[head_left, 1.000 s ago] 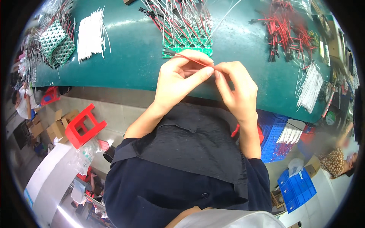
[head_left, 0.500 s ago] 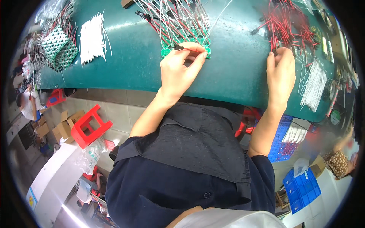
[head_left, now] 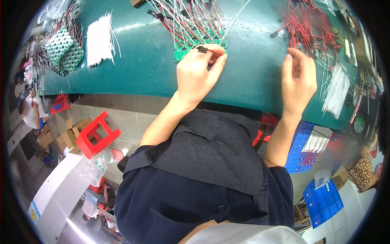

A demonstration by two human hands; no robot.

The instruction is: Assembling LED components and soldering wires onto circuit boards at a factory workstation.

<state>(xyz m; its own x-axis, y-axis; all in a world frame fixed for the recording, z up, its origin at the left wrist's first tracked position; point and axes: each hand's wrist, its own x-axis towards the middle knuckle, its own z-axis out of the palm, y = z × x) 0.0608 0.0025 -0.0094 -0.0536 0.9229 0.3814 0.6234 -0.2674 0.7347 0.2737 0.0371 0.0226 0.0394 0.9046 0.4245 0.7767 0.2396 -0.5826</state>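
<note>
My left hand (head_left: 195, 77) is closed in a pinch on a connector cable (head_left: 202, 49). Its black plug lies across the index finger and its red wire runs to the fingertips. These fingers are at the near edge of a panel of green circuit boards (head_left: 178, 55), from which white, red and black wires stand up. At the right, my right hand (head_left: 300, 83) has its thumb and index tips close together, by the near ends of a pile of red wires (head_left: 304, 28). Whatever the right fingertips hold is too small to make out.
Bundles of white wires lie on the green table (head_left: 134, 61): one bundle (head_left: 99, 40) at left, another (head_left: 336, 91) at right. Wired green boards (head_left: 59, 44) are stacked far left. A red stool (head_left: 95, 136) and a blue crate (head_left: 323, 203) stand below; other people are around the edges.
My right hand has shifted slightly down and left from the red wires, its fingers opening a little. My left hand has moved slightly right with the connector cable.
</note>
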